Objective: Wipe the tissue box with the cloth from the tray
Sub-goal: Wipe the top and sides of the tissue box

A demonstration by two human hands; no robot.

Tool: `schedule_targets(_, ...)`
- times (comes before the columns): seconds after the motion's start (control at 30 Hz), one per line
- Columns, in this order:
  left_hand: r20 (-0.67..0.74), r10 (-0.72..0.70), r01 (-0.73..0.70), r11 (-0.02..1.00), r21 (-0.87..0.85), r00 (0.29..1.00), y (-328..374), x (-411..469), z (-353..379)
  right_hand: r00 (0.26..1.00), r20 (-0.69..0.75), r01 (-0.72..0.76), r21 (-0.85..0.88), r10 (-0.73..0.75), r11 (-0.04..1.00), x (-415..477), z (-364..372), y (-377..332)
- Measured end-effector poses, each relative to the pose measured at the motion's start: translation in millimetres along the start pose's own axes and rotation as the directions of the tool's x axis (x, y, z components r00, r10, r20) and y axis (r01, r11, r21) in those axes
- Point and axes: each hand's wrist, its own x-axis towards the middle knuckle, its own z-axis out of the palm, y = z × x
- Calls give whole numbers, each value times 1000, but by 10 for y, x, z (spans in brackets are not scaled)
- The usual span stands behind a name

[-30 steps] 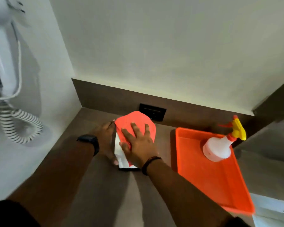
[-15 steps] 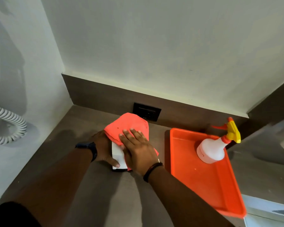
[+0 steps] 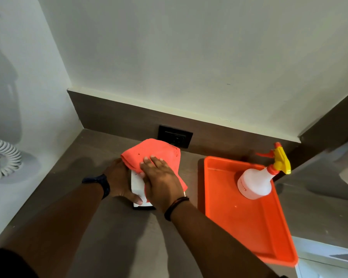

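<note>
Head view is showing one tissue box (image 3: pixel 138 182) on the table (image 3: pixel 113 237), one cloth (image 3: pixel 159 152) covering it, right hand (image 3: pixel 162 180) pressing flat, fingers spread; left hand (image 3: pixel 120 180) is gripping its side; one tray (image 3: pixel 247 215) alongside is holding one spray bottle (image 3: pixel 255 181)

Tissue box (image 3: pixel 137 183) mostly hidden under cloth (image 3: pixel 159 153) and hands.

head-worn view, angled down, close countertop (image 3: pixel 117 237)
</note>
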Motion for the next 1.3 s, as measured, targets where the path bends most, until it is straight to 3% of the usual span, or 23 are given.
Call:
schedule_targets(0.13,40,-36,35,999,22,999,30,-12,8,995,36,89,-33,-88,996,-30,-77,103)
schedule_targets(0.27,-24,-36,36,999,-2,999,66,40,-25,998,-23,-61,-50,59,997,4,-87,117)
schedule_targets(0.33,-15,-45,46,997,62,999,33,27,-18,999,-14,-34,-54,33,998,-3,-31,49)
schedule_targets(0.5,157,-157,128,975,184,975,-10,44,53,993,46,110,-19,-109,994,-151,-41,51)
schedule_targets(0.6,140,-199,182,975,124,970,27,39,44,991,51,126,-29,-125,992,-166,-100,130)
schedule_targets(0.77,70,-138,130,985,113,988,145,5,-10,998,24,-51,-88,53,995,-135,-63,117)
schedule_targets(0.97,73,-184,184,983,6,980,162,-18,-4,997,73,33,-135,-23,990,-288,-54,143)
schedule_targets(1.13,-15,-267,265,961,-85,964,182,-71,-8,996,70,50,28,-52,998,-396,-136,208)
schedule_targets(1.3,-83,-334,330,942,-62,939,239,-121,65,957,-123,-205,361,264,910,-300,-256,159)
